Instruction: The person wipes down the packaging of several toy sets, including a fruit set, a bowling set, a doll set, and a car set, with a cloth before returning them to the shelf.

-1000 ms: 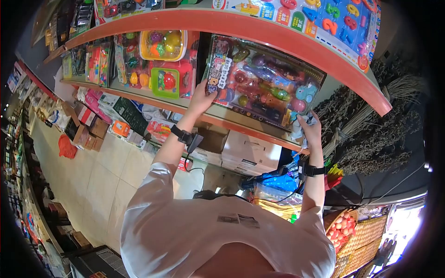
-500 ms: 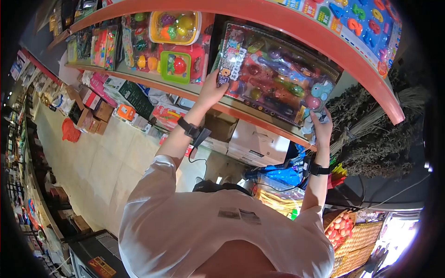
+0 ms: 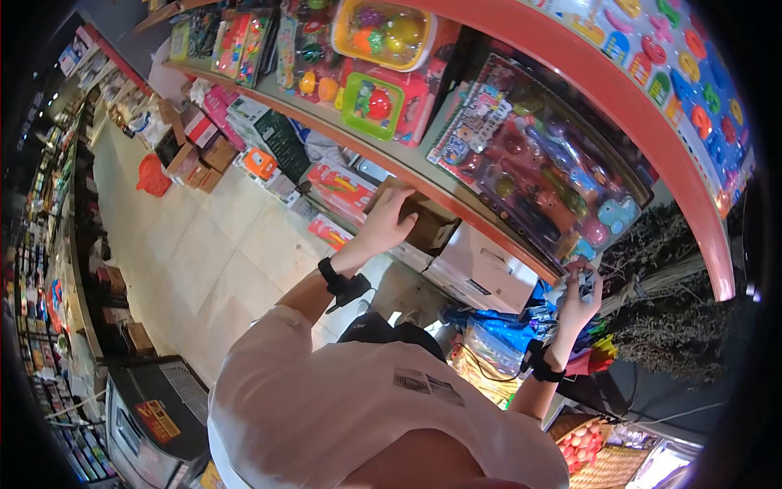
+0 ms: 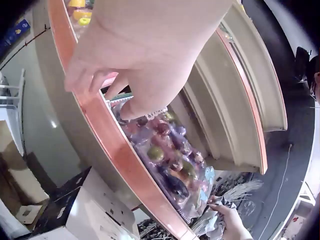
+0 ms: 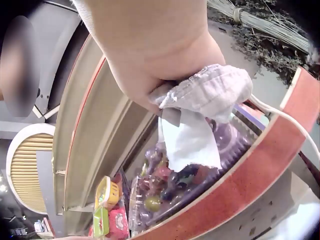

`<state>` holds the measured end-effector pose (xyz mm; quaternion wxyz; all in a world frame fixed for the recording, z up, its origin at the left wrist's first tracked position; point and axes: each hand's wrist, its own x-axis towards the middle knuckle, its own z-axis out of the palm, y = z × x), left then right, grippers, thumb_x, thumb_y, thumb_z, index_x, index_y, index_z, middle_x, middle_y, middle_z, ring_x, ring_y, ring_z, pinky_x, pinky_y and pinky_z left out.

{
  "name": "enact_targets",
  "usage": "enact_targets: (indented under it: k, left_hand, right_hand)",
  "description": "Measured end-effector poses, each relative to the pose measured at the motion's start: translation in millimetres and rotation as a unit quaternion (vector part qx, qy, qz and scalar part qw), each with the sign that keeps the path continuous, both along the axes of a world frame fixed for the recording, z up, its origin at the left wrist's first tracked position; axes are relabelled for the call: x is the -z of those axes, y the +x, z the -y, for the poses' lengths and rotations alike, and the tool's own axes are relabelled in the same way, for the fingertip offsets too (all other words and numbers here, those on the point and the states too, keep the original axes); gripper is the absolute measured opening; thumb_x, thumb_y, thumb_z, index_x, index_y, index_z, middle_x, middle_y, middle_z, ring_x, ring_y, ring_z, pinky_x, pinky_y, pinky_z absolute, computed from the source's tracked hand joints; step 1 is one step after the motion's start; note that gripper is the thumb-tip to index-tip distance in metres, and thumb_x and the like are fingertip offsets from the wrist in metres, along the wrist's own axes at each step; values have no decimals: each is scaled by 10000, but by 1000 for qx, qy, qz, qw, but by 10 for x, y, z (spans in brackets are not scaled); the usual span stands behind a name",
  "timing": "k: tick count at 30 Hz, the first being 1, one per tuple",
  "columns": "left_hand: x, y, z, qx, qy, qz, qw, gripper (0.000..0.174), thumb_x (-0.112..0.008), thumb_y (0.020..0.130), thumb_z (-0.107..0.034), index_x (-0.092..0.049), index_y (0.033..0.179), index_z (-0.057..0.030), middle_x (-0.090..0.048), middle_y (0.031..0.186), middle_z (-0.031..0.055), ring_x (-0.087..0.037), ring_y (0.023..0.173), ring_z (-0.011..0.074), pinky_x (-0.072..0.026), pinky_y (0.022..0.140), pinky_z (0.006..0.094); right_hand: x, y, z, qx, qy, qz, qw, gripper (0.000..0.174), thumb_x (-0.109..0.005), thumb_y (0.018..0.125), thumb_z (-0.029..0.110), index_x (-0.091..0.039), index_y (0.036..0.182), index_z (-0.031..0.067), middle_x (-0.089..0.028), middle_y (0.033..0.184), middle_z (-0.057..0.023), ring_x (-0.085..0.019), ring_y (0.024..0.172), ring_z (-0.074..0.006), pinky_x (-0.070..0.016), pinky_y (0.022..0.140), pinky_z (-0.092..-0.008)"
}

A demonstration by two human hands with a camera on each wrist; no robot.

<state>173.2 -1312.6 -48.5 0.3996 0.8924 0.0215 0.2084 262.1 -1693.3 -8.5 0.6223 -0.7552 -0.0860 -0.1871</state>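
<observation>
My left hand [image 3: 389, 222] is off the shelf's front edge in the head view, fingers loosely bent with nothing in them. In my right hand [image 3: 577, 308] I grip a crumpled grey-white cloth [image 5: 207, 95], part of which hangs below the fingers. A large flat pack of colourful toys [image 3: 562, 163] under clear plastic lies on the shelf, with printed lettering at its left end. The right hand is by the pack's lower right corner, and the cloth overlaps that corner in the right wrist view.
The red-edged shelf [image 3: 481, 224] also bears toy packs with a yellow tub [image 3: 383, 33] and a green tray [image 3: 372, 106]. An upper shelf edge [image 3: 635, 106] curves overhead. White boxes [image 3: 481, 269] stand below, dried plant bundles [image 3: 692, 326] at the right.
My left hand has let go of the toy pack's left end and drawn back toward me. My right hand, with the cloth, has come down to the pack's lower corner. The head view has turned.
</observation>
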Motion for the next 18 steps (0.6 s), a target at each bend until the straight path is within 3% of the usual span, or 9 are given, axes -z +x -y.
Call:
enact_targets:
  k: [3, 4, 7, 8, 11, 13, 16, 18]
  left_hand:
    - [134, -203, -61, -12, -32, -57, 998, 459, -620, 821, -121, -466, 1240, -10, -495, 1182, 200, -487, 1109, 362, -416, 931, 384]
    - [127, -279, -78, -12, -17, -128, 992, 465, -611, 836, -166, -465, 1248, -7, -507, 1182, 202, -495, 1111, 359, -416, 939, 396]
    - [421, -540, -234, 55, 114, -215, 968, 479, -583, 858, -244, -466, 1255, -4, -513, 1183, 208, -492, 1125, 351, -407, 958, 405]
    - [640, -650, -319, 94, 184, -169, 964, 506, -560, 870, -314, -466, 1266, -13, -542, 1143, 210, -524, 1083, 365, -435, 928, 418]
    - [471, -930, -505, 194, 151, -369, 896, 531, -565, 867, -351, -465, 1278, -30, -562, 1135, 214, -559, 1034, 375, -466, 880, 427]
    - [520, -1154, -671, 184, 126, -347, 911, 524, -569, 866, -368, -478, 1258, -33, -575, 1104, 216, -586, 977, 379, -491, 815, 449]
    - [655, -1549, -1058, 162, 114, -270, 942, 531, -564, 862, -377, -472, 1239, -15, -574, 1089, 217, -588, 964, 387, -505, 767, 465]
    - [834, -1802, -1353, 144, 119, -320, 929, 524, -559, 863, -372, -457, 1245, -28, -579, 1100, 207, -588, 966, 378, -508, 749, 467]
  right_hand:
    - [-32, -149, -253, -11, 10, -26, 1000, 251, -517, 836, -67, -553, 1078, -15, -581, 868, -41, -540, 728, -84, -436, 683, -211]
    - [-65, -201, -329, -11, 8, -44, 999, 250, -502, 828, -77, -549, 1066, -17, -580, 868, -44, -543, 740, -87, -436, 705, -214]
    - [198, -219, -404, -32, -8, -40, 999, 200, -484, 812, -84, -537, 990, -10, -571, 861, -45, -545, 733, -96, -433, 697, -222]
    - [213, -269, -477, -44, 4, -74, 996, 138, -491, 817, -75, -514, 926, 6, -553, 839, -41, -538, 733, -101, -427, 672, -224]
    - [76, -495, -935, -49, -33, -97, 994, 120, -512, 816, -67, -512, 903, 15, -538, 822, -41, -522, 731, -94, -418, 663, -224]
    - [196, -562, -1226, -51, -94, 3, 994, 109, -560, 817, -56, -521, 884, 21, -520, 725, -15, -478, 630, -69, -397, 589, -218]
    - [315, -875, -1709, -95, -70, -101, 988, 103, -604, 841, -17, -508, 830, 21, -516, 696, -7, -442, 597, -55, -355, 536, -209]
    - [421, -1081, -2042, -85, -102, -105, 986, 163, -636, 836, 16, -492, 758, 26, -498, 636, 6, -439, 595, -40, -351, 525, -210]
